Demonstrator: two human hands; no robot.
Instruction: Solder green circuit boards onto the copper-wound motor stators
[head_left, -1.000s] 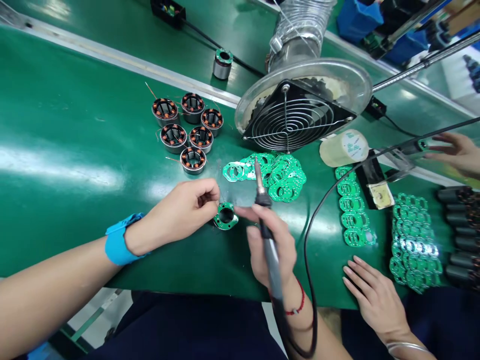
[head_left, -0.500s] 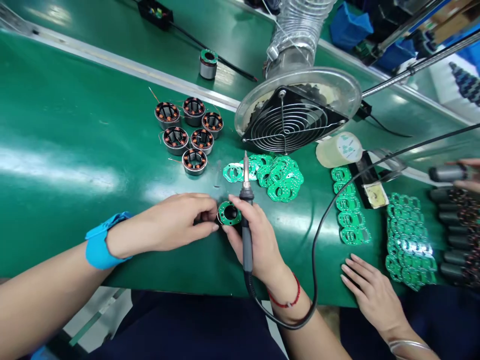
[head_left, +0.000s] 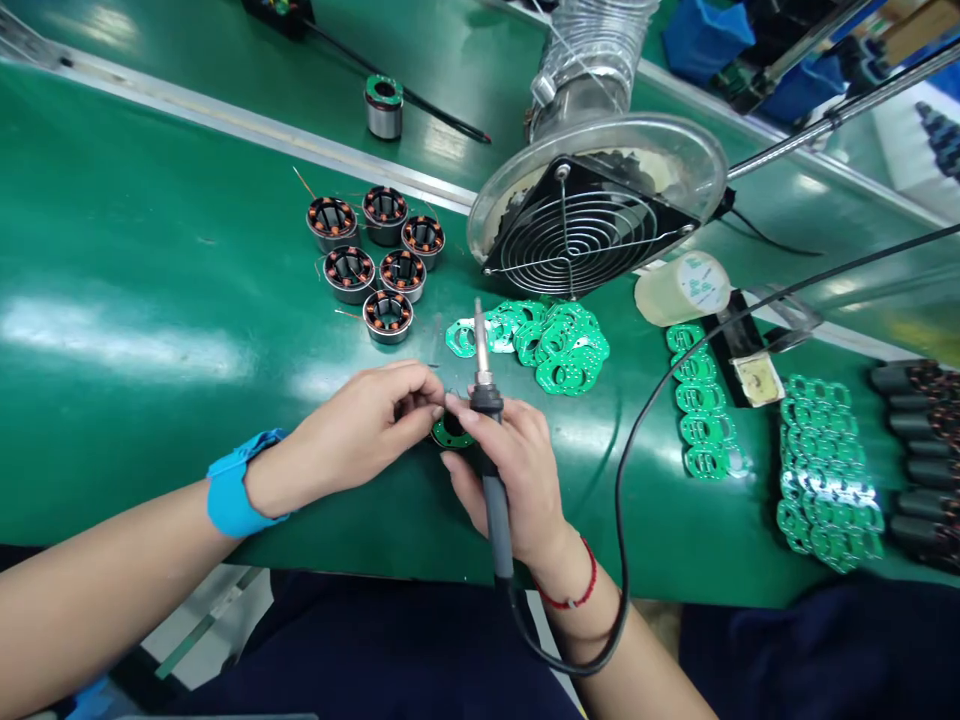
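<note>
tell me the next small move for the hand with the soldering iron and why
Probably tip the soldering iron down toward the green board. The right hand holds it with the tip pointing up and away, while the left hand pinches at the board's edge, both hands closed around the piece.

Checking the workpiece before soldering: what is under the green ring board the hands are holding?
The green ring board sits between the left hand and right hand. Fingers cover most of it, so whatever lies beneath cannot be seen; only its edge and dark hole show.
</note>
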